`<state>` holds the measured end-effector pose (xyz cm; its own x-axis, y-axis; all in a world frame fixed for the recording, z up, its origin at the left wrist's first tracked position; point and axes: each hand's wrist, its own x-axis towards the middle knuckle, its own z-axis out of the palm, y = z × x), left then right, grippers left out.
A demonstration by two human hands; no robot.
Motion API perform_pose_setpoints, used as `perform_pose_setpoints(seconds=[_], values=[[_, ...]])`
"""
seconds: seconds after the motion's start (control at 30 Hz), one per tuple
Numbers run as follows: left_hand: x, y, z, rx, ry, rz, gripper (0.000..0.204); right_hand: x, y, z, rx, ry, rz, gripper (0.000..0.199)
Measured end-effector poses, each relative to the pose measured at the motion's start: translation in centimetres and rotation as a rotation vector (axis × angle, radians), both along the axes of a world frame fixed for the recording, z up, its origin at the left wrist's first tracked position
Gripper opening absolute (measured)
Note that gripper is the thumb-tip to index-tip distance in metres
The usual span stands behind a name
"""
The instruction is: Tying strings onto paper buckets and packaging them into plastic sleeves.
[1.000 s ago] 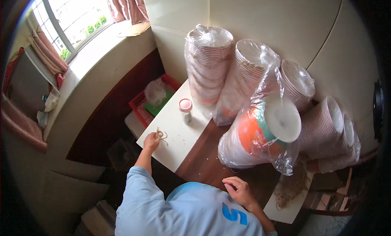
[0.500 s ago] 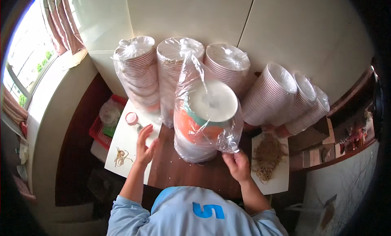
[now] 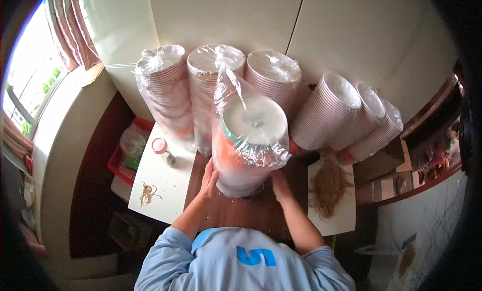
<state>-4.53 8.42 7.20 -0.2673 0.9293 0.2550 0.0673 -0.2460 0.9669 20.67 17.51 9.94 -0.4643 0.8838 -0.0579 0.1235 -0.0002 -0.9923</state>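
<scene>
Head view shows the left hand [image 3: 209, 181] spread against the bag [image 3: 242, 179] of tubs [image 3: 255, 121], the right hand [image 3: 280, 185] partly hidden behind it, grip impossible to tell.

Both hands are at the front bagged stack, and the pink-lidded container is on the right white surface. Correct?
Not quite: the head view shows the pink-lidded container on the left white surface. Both hands are at the front bagged stack.

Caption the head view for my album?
Left hand and right hand flank a clear-bagged stack of tubs.
</scene>
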Motion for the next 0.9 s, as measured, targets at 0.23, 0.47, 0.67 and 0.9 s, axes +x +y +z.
perform_pose_setpoints(seconds=[0.23, 0.47, 0.67, 0.9], values=[[-0.1, -1.8, -5.7, -0.292, -0.394, 0.365, 0.048, -4.2, 1.6, 25.8, 0.925, -0.081, -0.078, 0.037], [-0.5, -1.7, -11.0, -0.672, -0.705, 0.212, 0.043, -7.5, 4.2, 26.3, 0.716, -0.868, 0.245, 0.067], [-1.0, -0.5, -10.8, -0.874, -0.778, 0.149, 0.052, -2.1, 4.1, 25.8, 0.482, -0.587, 0.275, 0.072], [2.7, 1.1, -9.1, -0.426, -1.261, -0.128, 0.05, 7.4, 2.9, 20.6, 0.232, -0.026, 0.132, 0.077]])
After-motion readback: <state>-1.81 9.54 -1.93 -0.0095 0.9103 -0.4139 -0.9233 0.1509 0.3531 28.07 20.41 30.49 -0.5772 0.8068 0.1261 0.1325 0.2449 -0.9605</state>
